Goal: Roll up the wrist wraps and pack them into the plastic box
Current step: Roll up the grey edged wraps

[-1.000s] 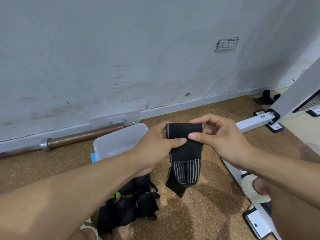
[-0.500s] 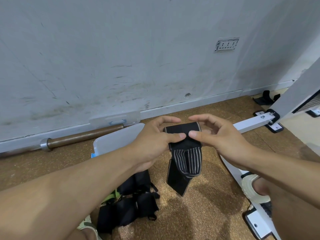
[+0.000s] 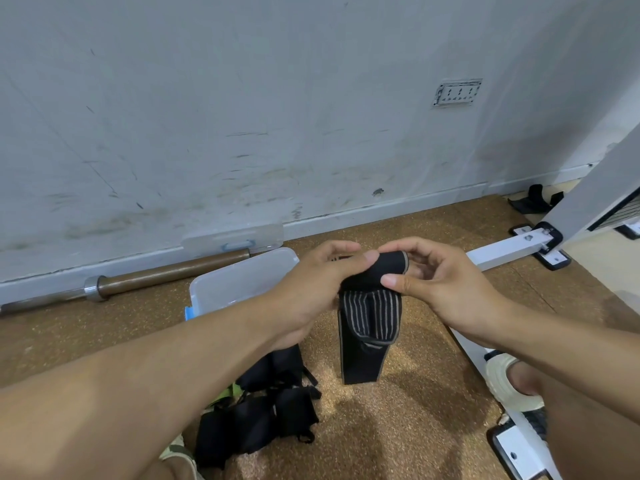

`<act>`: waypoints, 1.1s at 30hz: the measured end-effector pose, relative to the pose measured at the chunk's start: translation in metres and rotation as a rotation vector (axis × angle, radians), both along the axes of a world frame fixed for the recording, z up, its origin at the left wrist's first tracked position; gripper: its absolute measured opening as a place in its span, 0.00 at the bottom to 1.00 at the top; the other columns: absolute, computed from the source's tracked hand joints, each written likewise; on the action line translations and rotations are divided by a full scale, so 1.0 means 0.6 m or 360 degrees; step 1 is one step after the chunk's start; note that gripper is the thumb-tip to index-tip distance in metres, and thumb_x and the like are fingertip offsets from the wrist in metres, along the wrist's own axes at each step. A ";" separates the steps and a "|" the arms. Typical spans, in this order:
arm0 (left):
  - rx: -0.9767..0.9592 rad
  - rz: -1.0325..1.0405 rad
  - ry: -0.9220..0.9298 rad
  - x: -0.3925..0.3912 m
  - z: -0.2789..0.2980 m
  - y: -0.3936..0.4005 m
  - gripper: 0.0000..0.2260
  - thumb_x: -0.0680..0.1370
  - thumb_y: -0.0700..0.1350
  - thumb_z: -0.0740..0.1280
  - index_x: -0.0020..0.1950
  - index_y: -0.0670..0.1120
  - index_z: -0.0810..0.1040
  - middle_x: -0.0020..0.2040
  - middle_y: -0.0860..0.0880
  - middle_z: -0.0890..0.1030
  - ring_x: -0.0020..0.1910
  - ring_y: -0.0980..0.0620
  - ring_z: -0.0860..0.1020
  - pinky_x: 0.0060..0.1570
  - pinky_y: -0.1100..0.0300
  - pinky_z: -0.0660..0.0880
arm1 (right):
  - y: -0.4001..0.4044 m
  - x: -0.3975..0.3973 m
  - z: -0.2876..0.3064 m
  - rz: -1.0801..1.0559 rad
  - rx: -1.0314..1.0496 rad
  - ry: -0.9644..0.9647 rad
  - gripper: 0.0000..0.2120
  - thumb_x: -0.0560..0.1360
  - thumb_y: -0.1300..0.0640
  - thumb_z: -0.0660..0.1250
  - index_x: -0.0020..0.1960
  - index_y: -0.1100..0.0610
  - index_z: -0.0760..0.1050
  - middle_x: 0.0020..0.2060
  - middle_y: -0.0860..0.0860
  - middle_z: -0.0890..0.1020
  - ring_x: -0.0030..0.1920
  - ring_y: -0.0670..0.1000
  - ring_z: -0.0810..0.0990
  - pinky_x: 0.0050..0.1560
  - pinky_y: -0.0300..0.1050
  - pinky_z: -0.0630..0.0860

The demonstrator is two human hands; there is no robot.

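- Black wrist wrap (image 3: pixel 372 306) now has a thicker roll at its top than a second ago; its striped tail hangs shorter, so rolling is under way, not finished.
- Left hand (image 3: pixel 311 289) and right hand (image 3: pixel 440 285) each hold a closed grip pinching the roll's ends, in the air above the cork floor (image 3: pixel 398 427).
- Plastic box (image 3: pixel 242 282) stands open just left, behind the left hand, with room to drop in.
- Loose wraps (image 3: pixel 263 410) lie below; a white frame bar (image 3: pixel 502 249) borders the right.

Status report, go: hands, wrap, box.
Left hand and right hand both grip the wrist wrap, top partly rolled, tail hanging. Plastic box open behind left forearm. More wraps on floor.
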State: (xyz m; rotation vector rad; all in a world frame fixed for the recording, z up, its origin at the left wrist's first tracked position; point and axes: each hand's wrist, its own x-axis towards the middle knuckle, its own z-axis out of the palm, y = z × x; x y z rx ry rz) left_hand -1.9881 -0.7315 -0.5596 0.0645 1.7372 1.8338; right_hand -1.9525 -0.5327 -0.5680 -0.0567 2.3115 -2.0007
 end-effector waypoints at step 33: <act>-0.0289 -0.0201 0.0321 0.020 -0.004 0.009 0.32 0.82 0.37 0.60 0.81 0.61 0.55 0.59 0.58 0.73 0.52 0.62 0.75 0.39 0.81 0.69 | -0.018 0.015 -0.014 0.0306 0.0615 -0.0277 0.32 0.85 0.48 0.59 0.83 0.42 0.45 0.75 0.36 0.58 0.77 0.40 0.56 0.82 0.51 0.54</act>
